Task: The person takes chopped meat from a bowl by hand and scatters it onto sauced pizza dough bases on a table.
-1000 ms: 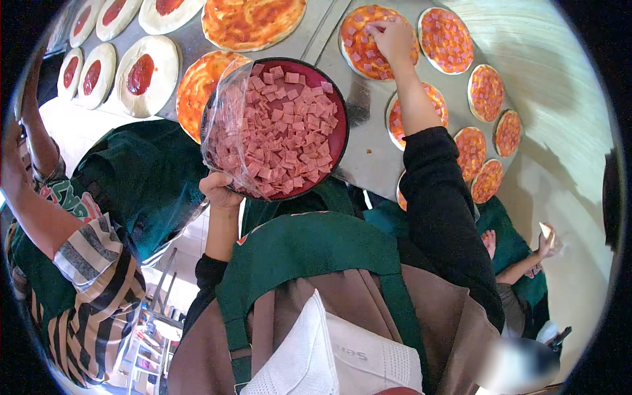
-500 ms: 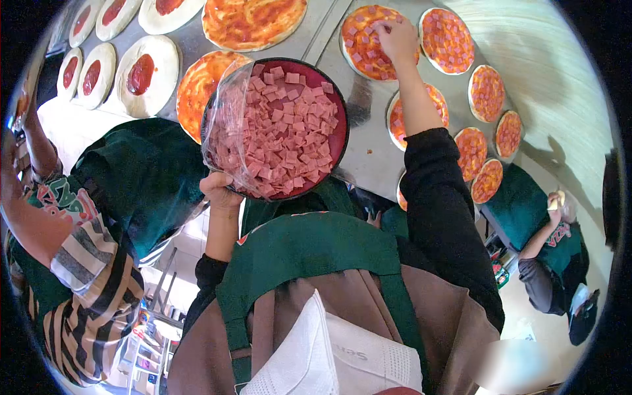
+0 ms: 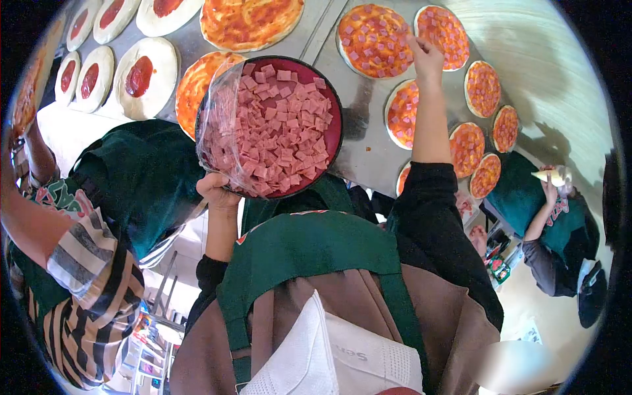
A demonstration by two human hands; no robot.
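Note:
My left hand (image 3: 220, 191) grips the lower left rim of a round red bowl (image 3: 334, 135) with a dark edge. Small pink ham squares (image 3: 283, 125) fill it, and clear plastic film (image 3: 220, 125) covers its left side. My right hand (image 3: 426, 54) is at the right edge of a ham-topped pizza (image 3: 374, 41), fingers pinched together; whatever they hold is too small to make out. Just beyond it lies another topped pizza (image 3: 444, 38). My right forearm partly covers a pizza (image 3: 401, 115) below.
Several smaller topped pizzas (image 3: 482, 89) line the right of the metal table (image 3: 365, 155). Sauced dough rounds (image 3: 146, 78) lie at the upper left. A co-worker in striped sleeves (image 3: 92, 263) stands close on the left; another person (image 3: 553, 224) at the right holds something pale.
My right hand has moved right, from over the large pizza to its edge, fingers still together. The bowl has shifted slightly left. At the left, a sauced round has come up near the co-worker.

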